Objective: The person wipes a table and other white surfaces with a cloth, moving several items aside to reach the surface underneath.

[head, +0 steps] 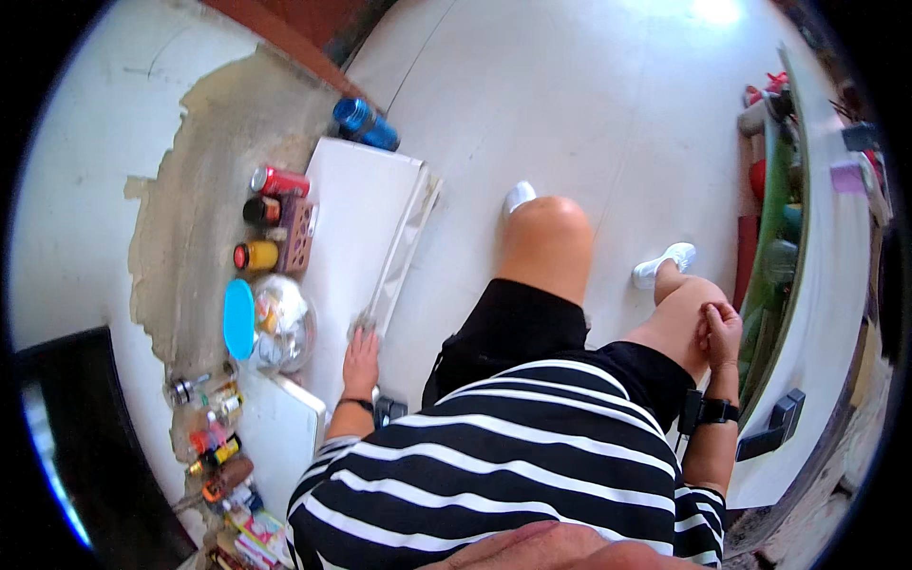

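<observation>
My left hand point(361, 362) reaches down to the edge of a long white cabinet point(349, 214). Its fingers press on what looks like a small greyish cloth point(362, 322) there, blurred and partly hidden under the fingertips. Beside that hand on the cabinet top stands a clear round container point(303, 338) with packets inside, its blue lid point(239, 318) next to it. My right hand point(721, 331) is loosely curled by my right thigh, with nothing visible in it.
Along the wall are a yellow-filled jar point(258, 255), a dark jar point(261, 211), a red can point(279, 182) and a brown holder with holes point(296, 234). A blue bottle point(365, 124) stands beyond the cabinet. At right is a white table point(826, 285) over green-fronted storage point(766, 285).
</observation>
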Demonstrator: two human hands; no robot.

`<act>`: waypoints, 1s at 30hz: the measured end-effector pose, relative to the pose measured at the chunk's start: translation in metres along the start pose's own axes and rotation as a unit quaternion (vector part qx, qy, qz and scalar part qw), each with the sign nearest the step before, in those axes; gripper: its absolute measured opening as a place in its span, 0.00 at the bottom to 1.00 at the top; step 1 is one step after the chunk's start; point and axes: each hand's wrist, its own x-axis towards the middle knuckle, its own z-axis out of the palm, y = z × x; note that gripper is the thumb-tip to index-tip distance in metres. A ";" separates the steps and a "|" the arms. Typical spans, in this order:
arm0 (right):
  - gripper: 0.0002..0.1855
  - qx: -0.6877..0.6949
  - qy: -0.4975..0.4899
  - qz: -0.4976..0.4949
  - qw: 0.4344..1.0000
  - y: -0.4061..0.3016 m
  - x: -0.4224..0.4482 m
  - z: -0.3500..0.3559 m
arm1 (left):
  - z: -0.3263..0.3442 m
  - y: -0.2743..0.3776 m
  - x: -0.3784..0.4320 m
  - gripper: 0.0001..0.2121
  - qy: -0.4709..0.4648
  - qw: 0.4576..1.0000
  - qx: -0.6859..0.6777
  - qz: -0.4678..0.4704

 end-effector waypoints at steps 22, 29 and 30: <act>0.09 -0.054 0.115 -0.046 0.991 0.018 -0.076 -0.050 | -0.204 0.118 0.237 0.17 0.019 0.594 -0.799 -0.092; 0.08 0.129 0.194 -0.002 0.972 0.050 -0.162 -0.102 | -0.243 0.183 0.308 0.23 -0.079 0.487 -0.870 -0.004; 0.08 0.134 0.203 0.000 0.970 0.050 -0.173 -0.103 | -0.266 0.204 0.316 0.23 -0.037 0.510 -0.859 -0.001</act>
